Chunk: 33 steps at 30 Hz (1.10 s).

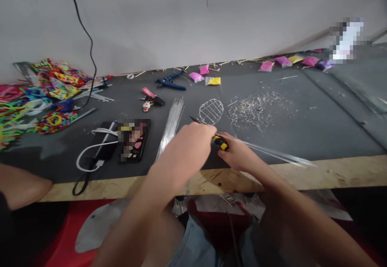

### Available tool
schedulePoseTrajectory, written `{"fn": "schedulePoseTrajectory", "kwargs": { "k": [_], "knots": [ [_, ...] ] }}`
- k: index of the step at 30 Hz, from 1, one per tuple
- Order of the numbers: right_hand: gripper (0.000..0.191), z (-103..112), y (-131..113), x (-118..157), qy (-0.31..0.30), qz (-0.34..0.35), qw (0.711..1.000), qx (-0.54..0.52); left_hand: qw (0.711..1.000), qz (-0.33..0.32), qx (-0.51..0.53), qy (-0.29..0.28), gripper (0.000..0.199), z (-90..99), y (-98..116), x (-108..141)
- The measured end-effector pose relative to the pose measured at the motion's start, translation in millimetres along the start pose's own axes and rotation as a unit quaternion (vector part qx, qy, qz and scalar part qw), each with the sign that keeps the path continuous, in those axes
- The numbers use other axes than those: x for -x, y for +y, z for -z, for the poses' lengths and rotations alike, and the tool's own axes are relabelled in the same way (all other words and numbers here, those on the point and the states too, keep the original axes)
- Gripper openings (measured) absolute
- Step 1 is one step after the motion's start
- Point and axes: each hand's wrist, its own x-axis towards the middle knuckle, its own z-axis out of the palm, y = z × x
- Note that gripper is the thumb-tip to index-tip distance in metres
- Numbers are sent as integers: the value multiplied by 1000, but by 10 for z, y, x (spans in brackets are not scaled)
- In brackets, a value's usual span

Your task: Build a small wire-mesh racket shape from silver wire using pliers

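An oval wire grid (211, 111) lies on the grey tabletop just beyond my hands. My left hand (196, 144) is curled closed at its near edge, where the frame's end disappears behind my knuckles. My right hand (238, 153) closes round a pair of pliers with a black-and-yellow handle (221, 142); a dark pointed tip (194, 119) shows beyond my left hand, the part between being covered. Loose long wires (275, 153) trail rightward from beside my right hand. Left of my hands lies a bundle of straight silver wires (171, 122). My fingertips are mostly hidden.
Wire clippings (261, 109) are scattered to the right. Blue-handled pliers (171, 82), keys (152, 99), a phone (135, 142) and a white cable (86, 146) lie leftward. Small coloured packets (214, 81) line the back. Another person's arm (24, 182) rests at the left edge.
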Motion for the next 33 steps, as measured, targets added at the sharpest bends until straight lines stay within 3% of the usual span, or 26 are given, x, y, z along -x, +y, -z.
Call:
{"fn": "schedulePoseTrajectory", "kwargs": {
  "k": [3, 8, 12, 14, 17, 20, 24, 27, 30, 33],
  "knots": [
    [30, 2, -7, 3, 3, 7, 1000, -19, 998, -43, -39, 10, 29, -229, 32, 98],
    [34, 12, -25, -5, 10, -13, 999, -40, 996, 9, -51, 72, 30, -476, 33, 180],
    [33, 19, -39, -3, 28, 3, 997, -69, 993, 26, -72, 86, 37, -619, 58, 244],
    [28, 22, -44, 9, 28, 10, 996, -84, 992, 39, -44, 116, 40, -713, 73, 287],
    [19, 17, -44, 33, 33, 11, 994, -100, 982, 49, 81, 163, 41, -872, 97, 356],
    [11, -1, -42, 48, 29, 41, 995, -88, 932, 76, 286, 208, 41, -1003, 119, 396],
    [6, -48, -43, 40, 25, 27, 995, -89, 800, 99, 535, 252, 32, -1065, 122, 366],
    [5, -91, -37, 15, 31, -3, 993, -110, 721, 91, 633, 266, 18, -1033, 107, 319],
    [17, -127, -20, -8, 43, -15, 991, -124, 680, 100, 677, 265, 16, -973, 91, 300],
    [30, -154, -7, -16, 60, -19, 988, -139, 665, 118, 688, 265, 16, -914, 77, 296]
  ]
}}
